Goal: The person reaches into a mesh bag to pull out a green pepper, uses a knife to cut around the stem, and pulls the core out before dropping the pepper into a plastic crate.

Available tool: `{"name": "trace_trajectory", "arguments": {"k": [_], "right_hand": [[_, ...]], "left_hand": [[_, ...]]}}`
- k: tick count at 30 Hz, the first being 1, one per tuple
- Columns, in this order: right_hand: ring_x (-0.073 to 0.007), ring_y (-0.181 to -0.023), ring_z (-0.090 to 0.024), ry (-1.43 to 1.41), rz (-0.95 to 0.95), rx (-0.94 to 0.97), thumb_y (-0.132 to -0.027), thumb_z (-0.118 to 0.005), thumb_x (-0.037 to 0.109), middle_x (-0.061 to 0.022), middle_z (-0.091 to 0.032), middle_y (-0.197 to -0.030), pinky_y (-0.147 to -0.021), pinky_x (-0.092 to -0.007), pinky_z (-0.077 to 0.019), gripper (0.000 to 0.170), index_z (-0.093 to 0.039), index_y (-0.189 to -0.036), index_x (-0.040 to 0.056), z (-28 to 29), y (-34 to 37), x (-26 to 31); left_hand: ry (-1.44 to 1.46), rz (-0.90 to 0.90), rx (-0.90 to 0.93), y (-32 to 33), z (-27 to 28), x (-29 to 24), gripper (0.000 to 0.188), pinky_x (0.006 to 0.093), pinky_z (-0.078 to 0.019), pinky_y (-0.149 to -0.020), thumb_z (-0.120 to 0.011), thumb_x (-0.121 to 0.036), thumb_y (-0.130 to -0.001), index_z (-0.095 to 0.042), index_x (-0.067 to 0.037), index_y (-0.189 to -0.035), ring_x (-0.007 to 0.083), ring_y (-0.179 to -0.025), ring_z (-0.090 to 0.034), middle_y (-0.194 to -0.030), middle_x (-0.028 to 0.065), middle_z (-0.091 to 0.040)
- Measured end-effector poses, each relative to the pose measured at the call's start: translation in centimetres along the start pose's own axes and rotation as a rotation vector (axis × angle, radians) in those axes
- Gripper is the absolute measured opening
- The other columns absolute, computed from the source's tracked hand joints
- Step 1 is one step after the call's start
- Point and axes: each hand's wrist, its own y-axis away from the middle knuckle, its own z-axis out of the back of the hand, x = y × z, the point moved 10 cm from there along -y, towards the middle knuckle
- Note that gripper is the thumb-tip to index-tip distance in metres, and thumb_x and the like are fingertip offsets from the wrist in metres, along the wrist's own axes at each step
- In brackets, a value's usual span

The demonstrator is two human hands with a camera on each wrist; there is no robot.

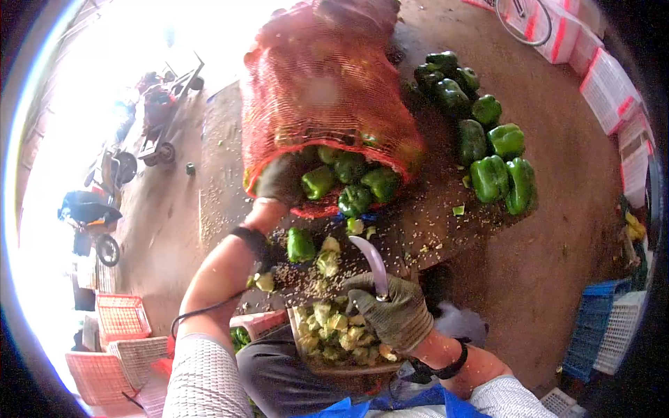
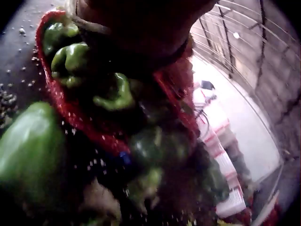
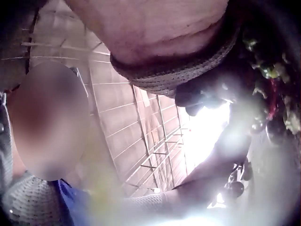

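Dark brown, the counter spreads before us, carrying a red mesh sack of green peppers, its mouth facing the near edge. Along the right edge we see a group of loose peppers, the closest two by the near right corner. Just below the near edge sits a box of trimmed cores. Our right hand, gloved, is over the near edge, fingers wrapped round the handle of a curved knife. Our left hand is in the left side of the sack's mouth, blurred; we cannot tell how its fingers stand. Between sack and near edge lie one pepper, pale core pieces and scattered seeds.
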Motion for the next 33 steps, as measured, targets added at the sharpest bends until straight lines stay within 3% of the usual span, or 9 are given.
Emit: {"name": "trace_trajectory", "arguments": {"k": [2, 6, 14, 17, 20, 23, 26, 29, 33], "right_hand": [[-0.0103, -0.075, -0.062, -0.004, -0.060, -0.023, -0.094, -0.063, 0.018, -0.0012, -0.069, -0.083, -0.067, -0.0276, -0.0514, 0.020, -0.069, -0.109, 0.0046, 1.6, -1.3, -0.6], [-0.0091, -0.075, -0.063, 0.007, -0.023, -0.056, -0.093, -0.065, 0.016, -0.0023, -0.070, -0.082, -0.066, -0.0263, -0.0509, 0.020, -0.070, -0.108, 0.0041, 2.8, -3.4, -0.2], [-0.0075, -0.071, -0.064, 0.152, 0.407, -0.105, -0.090, -0.070, 0.015, -0.0045, -0.069, -0.075, -0.063, -0.0256, -0.0512, 0.018, -0.072, -0.101, 0.0020, 1.3, -3.9, 0.1], [-0.0091, -0.073, -0.064, -0.057, 0.110, -0.026, -0.090, -0.068, 0.016, -0.0054, -0.070, -0.079, -0.066, -0.0278, -0.0522, 0.019, -0.071, -0.102, 0.0021, 1.0, -4.6, -1.1], [-0.0114, -0.077, -0.066, 0.001, 0.249, -0.069, -0.091, -0.067, 0.018, -0.0067, -0.072, -0.083, -0.068, -0.0295, -0.0529, 0.019, -0.071, -0.102, 0.0025, 1.5, -4.3, 0.4], [-0.0314, -0.084, -0.065, -0.129, 0.149, -0.034, -0.085, -0.063, 0.013, -0.0134, -0.066, -0.097, -0.073, -0.0392, -0.0538, 0.023, -0.067, -0.107, 0.0052, 1.3, -4.4, 0.9], [-0.0292, -0.082, -0.066, 0.109, 0.383, -0.074, -0.085, -0.065, 0.014, -0.0148, -0.067, -0.092, -0.073, -0.0382, -0.0534, 0.023, -0.067, -0.106, 0.0041, 1.0, -3.0, 1.5], [-0.0135, -0.077, -0.066, -0.042, 0.261, -0.035, -0.091, -0.065, 0.013, -0.0052, -0.070, -0.087, -0.066, -0.0263, -0.0527, 0.020, -0.068, -0.107, 0.0014, -0.2, -2.9, -1.5], [-0.0086, -0.072, -0.064, -0.228, 0.026, 0.011, -0.094, -0.063, 0.011, -0.0015, -0.068, -0.084, -0.062, -0.0226, -0.0516, 0.019, -0.068, -0.108, 0.0008, -0.6, -2.3, -2.2]], "left_hand": [[-0.587, 0.340, 0.430, -1.5, -0.8, 4.4, 0.034, 0.0400, -0.0502, -0.092, -0.050, -0.032, -0.098, -0.065, -0.017, -0.124, 0.0307, -0.104, -0.064, -0.113, 0.0133, -0.068], [-0.036, 0.361, -0.082, -3.4, -0.5, 21.0, 0.028, 0.0371, -0.0535, -0.087, -0.051, -0.023, -0.098, -0.068, -0.007, -0.114, 0.0250, -0.097, -0.066, -0.106, 0.0116, -0.070], [-0.377, 0.379, -0.013, -15.9, 2.3, 10.7, 0.030, 0.0378, -0.0512, -0.087, -0.059, -0.030, -0.091, -0.068, -0.012, -0.113, 0.0243, -0.100, -0.064, -0.107, 0.0086, -0.069], [-0.402, 0.230, -0.032, -14.9, 2.0, 6.6, 0.031, 0.0381, -0.0504, -0.087, -0.062, -0.033, -0.088, -0.068, -0.014, -0.113, 0.0241, -0.101, -0.063, -0.107, 0.0074, -0.068], [-0.492, -0.032, 0.004, -10.4, -0.2, -0.6, 0.033, 0.0384, -0.0495, -0.087, -0.065, -0.036, -0.085, -0.068, -0.016, -0.112, 0.0238, -0.101, -0.063, -0.107, 0.0063, -0.068], [-0.742, -0.247, 0.070, -4.8, -3.8, -4.6, 0.036, 0.0386, -0.0486, -0.087, -0.068, -0.039, -0.083, -0.068, -0.018, -0.112, 0.0236, -0.102, -0.062, -0.107, 0.0052, -0.067], [-0.913, -0.249, 0.211, -2.8, -5.7, -2.6, 0.039, 0.0393, -0.0459, -0.090, -0.066, -0.038, -0.083, -0.064, -0.017, -0.116, 0.0242, -0.103, -0.061, -0.110, 0.0046, -0.065], [-1.090, -0.298, 0.511, -0.9, -8.2, -0.7, 0.048, 0.0442, -0.0350, -0.106, -0.053, -0.033, -0.090, -0.052, -0.014, -0.133, 0.0260, -0.118, -0.055, -0.130, 0.0063, -0.057], [-1.178, -0.442, 0.472, -1.4, -11.6, 2.1, 0.044, 0.0398, -0.0331, -0.110, -0.048, -0.031, -0.094, -0.052, -0.018, -0.135, 0.0242, -0.119, -0.056, -0.135, 0.0018, -0.057]]}}
